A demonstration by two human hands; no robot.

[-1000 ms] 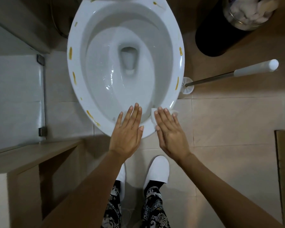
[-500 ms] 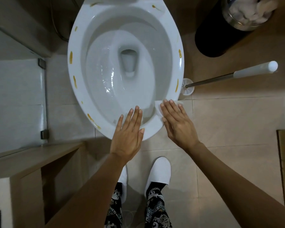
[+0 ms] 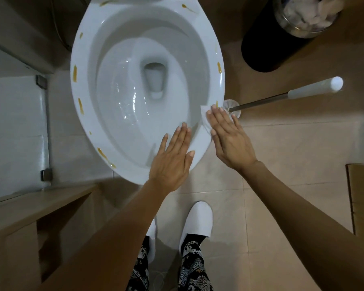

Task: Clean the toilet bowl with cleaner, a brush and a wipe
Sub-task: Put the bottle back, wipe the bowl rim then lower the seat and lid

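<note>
Beige floor tiles (image 3: 292,164) spread wide to the right of the toilet bowl (image 3: 86,114), while the left side is hemmed in by a glass panel (image 3: 15,127) and a wooden ledge (image 3: 36,204) close against the bowl's rim. Yellow-brown streaks (image 3: 74,73) dot that rim on both sides.

Flat on the near right edge of the rim, the right hand (image 3: 229,141) presses a white wipe (image 3: 205,117) with straight fingers, its grip released rather than clenched; the wipe peeks out beyond the fingertips, just short of a streak. The left hand (image 3: 172,162) lies with straight fingers over the front of the rim, holding nothing.

Just beside the wipe, touching the bowl's outer right edge as far as can be seen, stands the brush (image 3: 286,95) in its small holder, handle tilted out over the open floor. A dark bin (image 3: 267,47) sits farther back on the right. White slippers (image 3: 198,219) stand on the tiles below the bowl's front.
</note>
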